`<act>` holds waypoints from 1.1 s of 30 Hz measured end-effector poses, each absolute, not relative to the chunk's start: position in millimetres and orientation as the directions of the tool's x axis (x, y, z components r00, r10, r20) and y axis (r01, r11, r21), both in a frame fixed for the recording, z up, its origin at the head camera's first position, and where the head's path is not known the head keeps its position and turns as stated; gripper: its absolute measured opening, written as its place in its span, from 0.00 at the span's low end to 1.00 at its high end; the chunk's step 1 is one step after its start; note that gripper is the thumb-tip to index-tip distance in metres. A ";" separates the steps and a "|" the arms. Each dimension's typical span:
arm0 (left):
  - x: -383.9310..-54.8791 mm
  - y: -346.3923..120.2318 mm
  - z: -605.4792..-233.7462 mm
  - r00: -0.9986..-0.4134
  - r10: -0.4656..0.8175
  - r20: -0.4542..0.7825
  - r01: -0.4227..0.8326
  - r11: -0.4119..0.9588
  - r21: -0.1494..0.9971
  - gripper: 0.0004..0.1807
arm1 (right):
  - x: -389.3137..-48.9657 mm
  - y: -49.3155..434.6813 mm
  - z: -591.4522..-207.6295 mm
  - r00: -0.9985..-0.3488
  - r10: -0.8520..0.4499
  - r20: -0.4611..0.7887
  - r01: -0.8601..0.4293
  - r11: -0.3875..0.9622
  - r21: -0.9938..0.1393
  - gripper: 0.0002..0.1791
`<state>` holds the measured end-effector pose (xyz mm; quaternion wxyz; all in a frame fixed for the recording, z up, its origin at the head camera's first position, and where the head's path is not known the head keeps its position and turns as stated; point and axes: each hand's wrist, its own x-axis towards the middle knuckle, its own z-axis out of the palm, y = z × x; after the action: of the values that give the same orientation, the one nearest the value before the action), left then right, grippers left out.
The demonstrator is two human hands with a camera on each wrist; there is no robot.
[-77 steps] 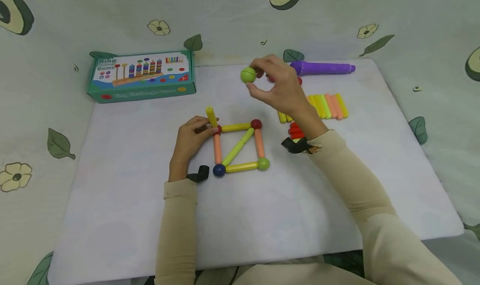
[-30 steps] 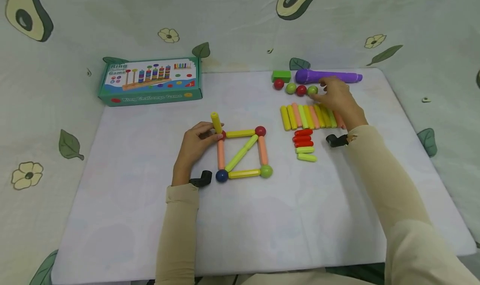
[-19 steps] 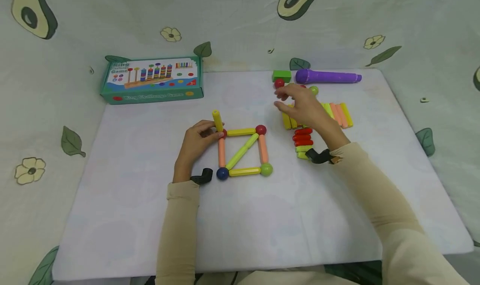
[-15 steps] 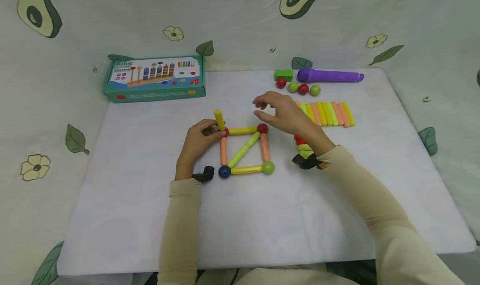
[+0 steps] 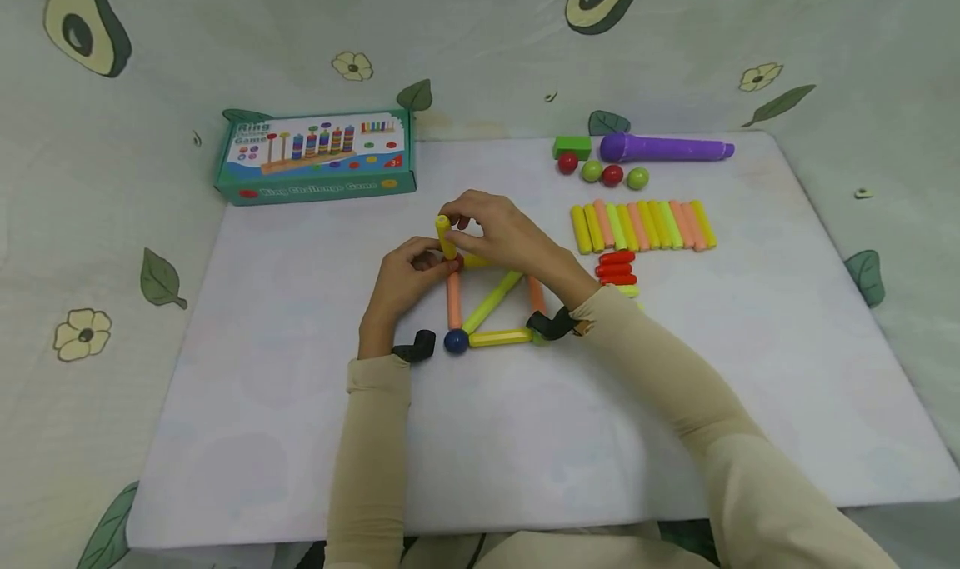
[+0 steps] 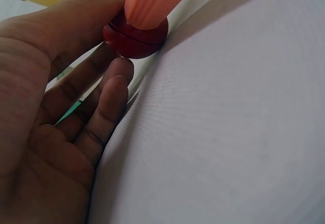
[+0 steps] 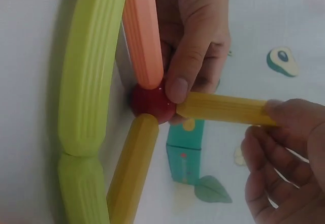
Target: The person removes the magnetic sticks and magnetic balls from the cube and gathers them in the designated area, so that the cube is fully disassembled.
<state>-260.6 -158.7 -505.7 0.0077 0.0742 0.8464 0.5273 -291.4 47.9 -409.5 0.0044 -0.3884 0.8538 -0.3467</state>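
My left hand [image 5: 405, 282] pinches a red ball [image 7: 152, 103] at the far-left corner of a stick-and-ball square. A yellow stick [image 7: 223, 108] stands up from that ball, and my right hand [image 5: 498, 227] holds its top end between thumb and fingers. An orange-pink stick [image 6: 155, 3] and another yellow stick [image 7: 133, 170] also meet the red ball. The square's near-left corner is a blue ball [image 5: 456, 341], joined to a yellow stick [image 5: 500, 337]. Light green pieces [image 5: 491, 302] run diagonally. My right hand and forearm cover the far-right corner; the near-right green ball is mostly hidden.
On the right lie a row of coloured sticks [image 5: 645, 225] and short red sticks [image 5: 617, 269]. Behind them are red and green balls [image 5: 612, 176], a green block [image 5: 572, 147] and a purple microphone-shaped object [image 5: 667, 148]. A game box [image 5: 318, 157] sits back left.
My right hand has put a green ball down with the other balls, let go, and moved left to grip the upright yellow stick. My left hand has stayed at the red ball.
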 end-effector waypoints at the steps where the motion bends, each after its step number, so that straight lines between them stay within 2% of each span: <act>1: -260.8 -157.9 -505.8 -0.988 0.135 0.071 0.123 0.431 0.894 0.22 | -291.6 48.0 -409.4 -0.694 -0.666 0.274 -0.668 0.454 -0.589 0.12; 7: -261.8 -154.4 -505.7 -0.986 0.129 0.103 0.148 0.413 0.899 0.19 | -290.1 53.1 -412.0 -0.684 -0.633 0.363 -0.699 0.424 -0.577 0.07; 13: -262.4 -150.5 -506.2 -0.985 0.138 0.106 0.155 0.407 0.900 0.18 | -285.5 69.2 -396.9 -0.737 -0.411 0.537 -0.671 0.348 -0.655 0.09; 17: -260.4 -149.9 -505.0 -0.986 0.135 0.093 0.141 0.401 0.905 0.17 | -277.5 87.1 -373.0 -0.718 -0.330 0.613 -0.695 0.294 -0.656 0.12; 23: -259.0 -154.2 -504.2 -0.987 0.133 0.086 0.132 0.393 0.910 0.15 | -256.2 129.7 -366.4 -0.709 -0.332 0.622 -0.704 0.379 -0.600 0.15; 29: -260.6 -159.4 -505.0 -0.989 0.119 0.082 0.125 0.416 0.901 0.16 | -240.6 172.6 -382.3 -0.783 -0.291 0.550 -0.613 0.510 -0.603 0.16; 33: -260.7 -158.2 -507.8 -0.991 0.122 0.062 0.108 0.421 0.901 0.17 | -241.4 191.4 -398.4 -0.816 -0.276 0.509 -0.555 0.618 -0.556 0.14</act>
<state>-260.7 -158.2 -507.8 0.0067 0.0684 0.8429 0.5337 -241.4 191.4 -398.4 -0.1905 -0.2363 0.8791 -0.3675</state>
